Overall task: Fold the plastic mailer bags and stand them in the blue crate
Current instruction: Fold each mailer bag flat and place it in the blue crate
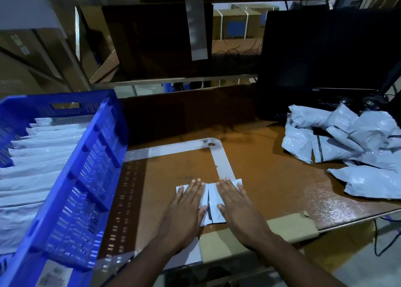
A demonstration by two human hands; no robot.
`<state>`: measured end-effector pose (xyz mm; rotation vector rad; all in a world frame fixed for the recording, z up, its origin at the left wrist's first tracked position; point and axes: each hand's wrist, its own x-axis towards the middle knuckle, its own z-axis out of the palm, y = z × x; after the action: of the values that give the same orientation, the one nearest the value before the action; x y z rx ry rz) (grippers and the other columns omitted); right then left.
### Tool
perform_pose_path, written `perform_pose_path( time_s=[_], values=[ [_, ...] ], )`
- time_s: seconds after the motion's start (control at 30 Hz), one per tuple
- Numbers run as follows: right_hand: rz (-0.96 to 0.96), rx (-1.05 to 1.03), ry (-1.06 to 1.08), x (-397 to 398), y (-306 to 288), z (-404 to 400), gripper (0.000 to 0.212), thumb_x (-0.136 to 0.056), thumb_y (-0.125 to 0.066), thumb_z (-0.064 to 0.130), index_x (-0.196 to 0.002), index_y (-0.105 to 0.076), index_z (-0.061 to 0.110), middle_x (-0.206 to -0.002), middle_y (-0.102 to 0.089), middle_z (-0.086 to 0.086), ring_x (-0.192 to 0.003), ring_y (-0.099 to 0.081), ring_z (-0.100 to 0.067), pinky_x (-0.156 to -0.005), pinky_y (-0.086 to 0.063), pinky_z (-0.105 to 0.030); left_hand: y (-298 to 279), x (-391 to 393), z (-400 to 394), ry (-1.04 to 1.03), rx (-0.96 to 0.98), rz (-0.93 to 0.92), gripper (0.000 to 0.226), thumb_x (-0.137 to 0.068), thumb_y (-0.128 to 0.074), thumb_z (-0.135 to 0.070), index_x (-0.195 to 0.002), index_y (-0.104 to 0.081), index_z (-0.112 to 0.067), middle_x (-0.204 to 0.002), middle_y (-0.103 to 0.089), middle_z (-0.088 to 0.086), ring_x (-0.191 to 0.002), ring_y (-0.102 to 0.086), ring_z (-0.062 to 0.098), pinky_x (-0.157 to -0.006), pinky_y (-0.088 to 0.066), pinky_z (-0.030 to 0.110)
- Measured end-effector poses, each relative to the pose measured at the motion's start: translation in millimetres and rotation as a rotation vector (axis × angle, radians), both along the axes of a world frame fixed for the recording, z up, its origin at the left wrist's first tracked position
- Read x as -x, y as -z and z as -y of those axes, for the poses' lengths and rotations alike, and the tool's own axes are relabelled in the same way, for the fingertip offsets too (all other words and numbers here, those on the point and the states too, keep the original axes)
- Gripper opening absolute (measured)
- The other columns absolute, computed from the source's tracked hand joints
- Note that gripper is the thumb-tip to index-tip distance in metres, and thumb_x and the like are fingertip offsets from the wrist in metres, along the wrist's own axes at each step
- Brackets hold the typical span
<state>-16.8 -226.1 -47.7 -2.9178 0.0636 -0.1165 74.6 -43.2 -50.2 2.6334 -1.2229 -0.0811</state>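
Both hands lie flat, fingers straight, pressing one folded mailer bag (210, 202) against the tabletop (271, 189); neither grip is clenched or grasping anything. The left hand (186, 208) covers the bag's left half and the right hand (235, 206) its right half (a dark seam shows between them). The bag sits just right of the blue crate (86, 178), at the near end of a white tape outline (221, 158). Folded bags (39, 156) stand in rows inside the crate. Well right of the crate, a loose heap of unfolded bags (351, 143) lies before a dark monitor (325, 54).
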Motion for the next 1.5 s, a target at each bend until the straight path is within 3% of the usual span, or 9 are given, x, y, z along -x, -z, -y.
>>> perform_pose_path(
  time_s=[0.13, 0.3, 0.47, 0.77, 0.9, 1.03, 1.13, 1.27, 1.5],
  values=[
    [0.007, 0.037, 0.012, 1, 0, 2, 0.061, -0.108, -0.010, 0.046, -0.159, -0.017, 0.014, -0.166, -0.012, 0.000, -0.152, 0.001, -0.011, -0.120, 0.007, -0.034, 4, -2, -2, 0.004, -0.005, 0.034, 0.066, -0.105, -0.006, -0.052, -0.162, -0.011, -0.019, -0.169, -0.005, -0.004, -0.155, 0.003, 0.006, -0.126, 0.000, 0.035],
    [-0.023, 0.008, 0.014, 4, -4, 3, 0.060, -0.108, -0.011, 0.047, -0.160, -0.009, 0.018, -0.166, -0.002, 0.005, -0.151, 0.009, -0.006, -0.120, 0.012, -0.032, 3, 1, -5, 0.012, -0.026, -0.016, 0.063, -0.107, -0.011, -0.051, -0.163, 0.000, -0.024, -0.168, 0.008, -0.010, -0.152, 0.015, 0.000, -0.125, 0.006, 0.032],
    [-0.069, -0.041, 0.004, 5, -7, 6, 0.060, -0.109, -0.016, 0.049, -0.160, 0.003, 0.026, -0.163, 0.014, 0.015, -0.145, 0.025, 0.005, -0.120, 0.019, -0.027, -2, 0, -6, 0.023, -0.051, -0.008, 0.071, -0.100, 0.003, -0.056, -0.163, 0.003, -0.024, -0.168, 0.011, -0.010, -0.152, 0.016, 0.001, -0.126, 0.007, 0.033],
    [-0.111, -0.184, 0.174, 28, -4, 27, 0.080, -0.093, -0.014, 0.074, -0.160, 0.003, 0.033, -0.163, 0.016, 0.019, -0.149, 0.017, 0.002, -0.124, 0.003, -0.030, -2, -5, -21, -0.009, 0.014, -0.108, 0.084, -0.089, 0.009, -0.072, -0.161, 0.010, -0.028, -0.166, 0.019, -0.014, -0.149, 0.023, -0.003, -0.126, 0.009, 0.031],
    [0.028, -0.333, 0.213, 49, -12, 26, 0.062, -0.097, -0.047, 0.060, -0.152, -0.028, 0.040, -0.163, -0.002, 0.024, -0.151, 0.000, 0.000, -0.119, -0.020, -0.031, -2, -2, -41, -0.007, 0.124, -0.184, 0.079, -0.092, -0.011, -0.069, -0.161, -0.004, -0.032, -0.168, 0.005, -0.017, -0.151, 0.013, -0.005, -0.127, -0.001, 0.031],
    [0.044, -0.411, 0.186, 75, -6, 23, 0.035, -0.087, -0.075, 0.033, -0.107, -0.049, 0.045, -0.152, -0.025, 0.031, -0.137, -0.034, 0.002, -0.102, -0.043, -0.023, 3, 5, -53, 0.008, 0.340, -0.233, 0.056, -0.092, -0.041, -0.065, -0.141, -0.051, -0.040, -0.154, -0.039, -0.023, -0.148, -0.023, -0.002, -0.119, -0.033, 0.037],
    [0.079, -0.414, 0.228, 79, -1, 18, 0.028, -0.086, -0.076, 0.029, -0.094, -0.053, 0.042, -0.149, -0.032, 0.034, -0.130, -0.043, 0.007, -0.090, -0.045, -0.018, 8, 6, -55, 0.045, 0.391, -0.202, 0.035, -0.088, -0.058, -0.060, -0.117, -0.064, -0.040, -0.141, -0.051, -0.024, -0.140, -0.039, 0.002, -0.113, -0.040, 0.041],
    [0.129, -0.407, 0.302, 76, 0, 12, 0.021, -0.087, -0.076, 0.030, -0.087, -0.058, 0.042, -0.150, -0.038, 0.030, -0.122, -0.052, 0.008, -0.085, -0.049, -0.017, 2, 5, -55, 0.024, 0.377, -0.213, 0.033, -0.086, -0.071, -0.053, -0.115, -0.066, -0.040, -0.140, -0.051, -0.026, -0.136, -0.039, -0.002, -0.114, -0.038, 0.032],
    [0.093, -0.328, 0.362, 74, -7, 0, 0.023, -0.094, -0.069, 0.028, -0.079, -0.053, 0.038, -0.158, -0.032, 0.013, -0.141, -0.037, -0.008, -0.093, -0.038, -0.017, -7, 5, -53, -0.017, 0.405, -0.170, 0.007, -0.085, -0.078, -0.035, -0.091, -0.076, -0.034, -0.128, -0.064, -0.023, -0.127, -0.050, -0.001, -0.095, -0.050, 0.028]
  ],
)
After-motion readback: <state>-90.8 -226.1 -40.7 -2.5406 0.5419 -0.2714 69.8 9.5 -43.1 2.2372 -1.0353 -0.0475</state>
